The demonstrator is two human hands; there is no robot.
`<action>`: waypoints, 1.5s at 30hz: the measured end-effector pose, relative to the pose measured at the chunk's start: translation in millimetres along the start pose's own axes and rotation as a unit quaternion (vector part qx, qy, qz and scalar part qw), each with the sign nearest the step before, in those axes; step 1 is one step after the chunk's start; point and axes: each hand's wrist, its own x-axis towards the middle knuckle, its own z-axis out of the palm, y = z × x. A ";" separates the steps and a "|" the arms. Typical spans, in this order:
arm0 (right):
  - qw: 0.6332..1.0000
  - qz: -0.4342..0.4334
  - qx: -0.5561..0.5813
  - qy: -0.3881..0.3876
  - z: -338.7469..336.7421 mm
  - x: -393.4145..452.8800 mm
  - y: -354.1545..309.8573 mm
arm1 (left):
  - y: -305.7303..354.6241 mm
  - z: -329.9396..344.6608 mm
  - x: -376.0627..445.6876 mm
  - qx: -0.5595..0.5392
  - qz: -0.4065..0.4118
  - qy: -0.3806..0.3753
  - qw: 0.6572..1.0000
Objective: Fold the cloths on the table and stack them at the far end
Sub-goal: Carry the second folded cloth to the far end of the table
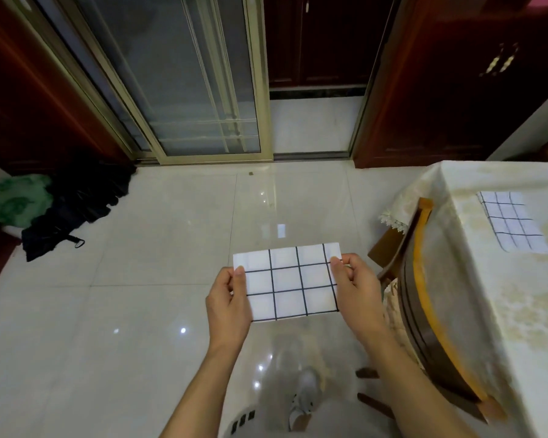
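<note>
Both hands, left (230,300) and right (356,284), pinch the folded cloth (288,282) over the floor; a loose grip could drop it before the table (487,295).

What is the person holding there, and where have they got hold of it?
A folded checked cloth, held in the air over the floor. The left hand pinches its left edge, the right hand its right edge.

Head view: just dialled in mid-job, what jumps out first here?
A white grid cloth, folded to a rectangle, is held in mid-air over the tiled floor, with the left hand and right hand each pinching a side edge. Off to the right, a second grid cloth lies flat on the covered table, with a wooden chair tucked against it.
</note>
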 end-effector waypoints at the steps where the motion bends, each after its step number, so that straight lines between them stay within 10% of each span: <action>1: 1.000 0.001 0.003 0.002 -4.8 11.1 -0.1 | 5.7 9.3 5.8 0.000 0.005 -0.001 1.000; 20: 0.998 0.013 -0.001 0.063 -32.3 156.7 2.2 | 54.5 127.3 127.4 0.019 0.036 -0.075 0.996; 45: 0.924 0.142 -0.006 0.354 -62.2 370.0 -9.9 | 147.6 355.9 364.7 0.063 0.133 -0.358 0.922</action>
